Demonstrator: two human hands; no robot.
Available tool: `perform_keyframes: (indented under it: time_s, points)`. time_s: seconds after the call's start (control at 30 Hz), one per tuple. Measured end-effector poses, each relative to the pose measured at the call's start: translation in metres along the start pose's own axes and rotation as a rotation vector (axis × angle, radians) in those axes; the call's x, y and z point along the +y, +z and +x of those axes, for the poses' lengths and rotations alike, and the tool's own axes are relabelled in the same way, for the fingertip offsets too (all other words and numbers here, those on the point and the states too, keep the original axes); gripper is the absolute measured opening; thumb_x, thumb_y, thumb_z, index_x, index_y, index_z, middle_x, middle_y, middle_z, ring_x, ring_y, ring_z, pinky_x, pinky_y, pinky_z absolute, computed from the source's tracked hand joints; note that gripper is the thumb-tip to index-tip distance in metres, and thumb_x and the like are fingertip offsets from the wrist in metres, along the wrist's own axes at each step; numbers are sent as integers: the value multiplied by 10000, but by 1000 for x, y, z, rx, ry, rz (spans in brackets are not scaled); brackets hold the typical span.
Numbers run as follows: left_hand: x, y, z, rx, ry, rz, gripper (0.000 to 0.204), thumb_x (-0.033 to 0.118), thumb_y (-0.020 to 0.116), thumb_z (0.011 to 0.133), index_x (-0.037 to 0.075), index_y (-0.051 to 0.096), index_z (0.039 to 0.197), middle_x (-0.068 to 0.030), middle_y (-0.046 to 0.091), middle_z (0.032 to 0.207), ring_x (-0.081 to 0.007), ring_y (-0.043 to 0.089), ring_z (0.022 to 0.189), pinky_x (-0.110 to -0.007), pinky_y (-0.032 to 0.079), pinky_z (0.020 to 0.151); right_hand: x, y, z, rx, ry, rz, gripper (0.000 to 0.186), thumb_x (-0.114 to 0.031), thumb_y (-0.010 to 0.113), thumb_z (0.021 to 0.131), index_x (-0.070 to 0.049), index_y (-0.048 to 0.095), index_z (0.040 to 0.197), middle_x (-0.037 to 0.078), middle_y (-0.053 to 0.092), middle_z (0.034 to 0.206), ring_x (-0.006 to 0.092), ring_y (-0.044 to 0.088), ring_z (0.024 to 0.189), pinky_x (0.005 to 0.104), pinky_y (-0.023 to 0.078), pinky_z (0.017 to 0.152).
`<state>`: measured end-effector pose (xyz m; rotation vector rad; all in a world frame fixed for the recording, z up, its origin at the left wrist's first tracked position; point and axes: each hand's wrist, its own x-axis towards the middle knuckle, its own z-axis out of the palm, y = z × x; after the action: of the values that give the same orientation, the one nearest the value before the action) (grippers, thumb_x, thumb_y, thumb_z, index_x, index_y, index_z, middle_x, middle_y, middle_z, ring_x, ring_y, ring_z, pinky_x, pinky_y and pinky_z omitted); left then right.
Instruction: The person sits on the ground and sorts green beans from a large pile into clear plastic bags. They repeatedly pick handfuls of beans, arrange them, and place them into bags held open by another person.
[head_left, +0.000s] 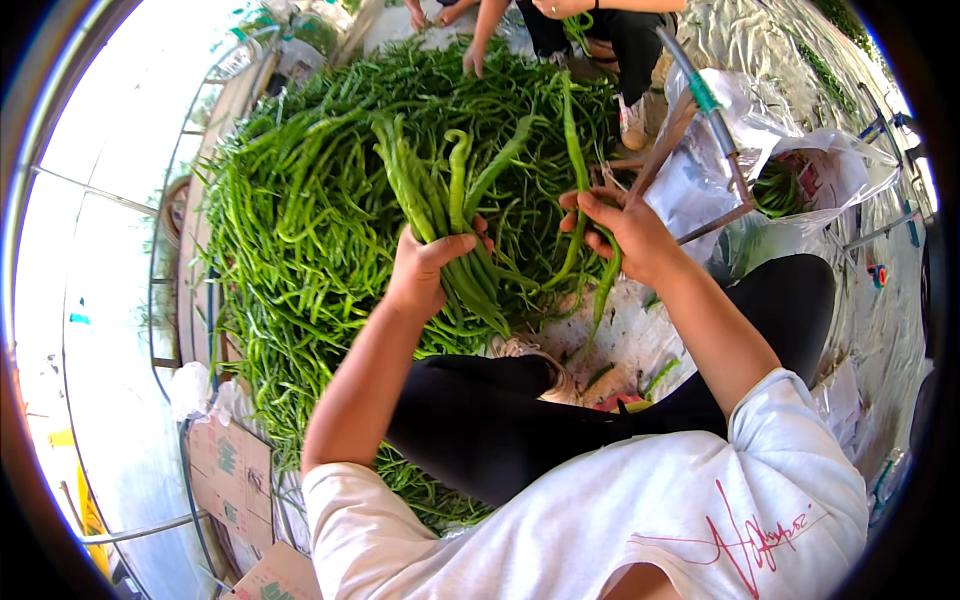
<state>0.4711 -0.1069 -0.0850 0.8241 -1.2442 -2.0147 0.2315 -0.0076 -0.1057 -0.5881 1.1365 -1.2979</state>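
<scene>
My left hand (pixel 435 265) is closed round a bunch of long green peppers (pixel 413 185), whose ends stick out above and below the fist. To its right, my right hand (pixel 620 235) grips a couple of long, thin green peppers (pixel 572 130); one points up and another hangs down below the fingers. Both hands are held above a large heap of green peppers (pixel 300 230) that spreads in front of me and to my left. Some fingertips of the right hand are hidden behind the peppers.
Other people work at the far side; one hand (pixel 474 58) reaches into the heap. A metal-and-wood frame (pixel 712 110) stands at the right, beside a clear plastic bag (pixel 835 165) with peppers inside. Cardboard boxes (pixel 230 470) lie at the lower left. My bent legs (pixel 480 430) are close below.
</scene>
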Motion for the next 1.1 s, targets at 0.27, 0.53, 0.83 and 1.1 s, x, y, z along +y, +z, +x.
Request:
perform_keyframes:
  time_s: [0.27,0.53,0.83,1.1]
  points:
    - [-33,75,-26,-13,-7,-131,248,20,627,759,-33,591,999,-105,636,892,-223,651,804,-345,547,704,3,30,-44,13,-333,-467,314,-230,789,779,10,679,948,-7,623,715,53,549,584,194,428,520]
    - [-31,114,-50,-119,81,-254,234,37,639,780,-27,601,1001,-123,652,924,-224,661,806,-352,555,728,-15,19,-82,94,-589,-587,189,-137,815,723,-33,703,835,21,650,696,81,583,659,232,459,610]
    - [-24,132,-53,12,370,-451,233,63,566,814,44,526,1042,-61,596,955,-228,576,912,-400,493,829,-42,-20,-131,88,-388,-254,247,-196,594,921,-34,612,1106,24,630,813,56,534,638,190,429,565]
    - [-76,98,-72,554,346,-609,217,129,690,711,10,636,884,-112,617,840,-239,599,769,-419,496,706,-49,30,-150,-262,-362,-13,255,-280,459,985,-46,509,1070,175,659,956,138,517,711,232,391,661]
